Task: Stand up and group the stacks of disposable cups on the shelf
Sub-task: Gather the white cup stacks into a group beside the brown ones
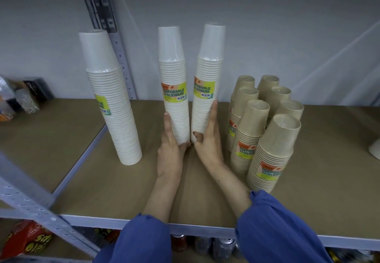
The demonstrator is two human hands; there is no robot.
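- Steadying two tall wrapped stacks of white paper cups on the brown board shelf (102, 180), the person has a hand low on each.
- The left hand (170, 151) lies with straight fingers flat against the outer side of the left-held white stack (174, 102). Its thumb sits by the base, not wrapped round.
- The right hand (208, 141) clasps the right-held white stack (207, 98), fingers straight up its outer flank and thumb hooked across the front near the foot.
- Both stacks stand upright, close together at the base and spreading apart toward the top. A third tall white stack (112, 108) stands apart on the left.
- The risk, as I judge it: held so low, either tall stack could tip at the top if it is pushed quickly.
- The cluster of short brown cup stacks (265, 139) stands just beside the right-held one, and a topple that way could knock several over.
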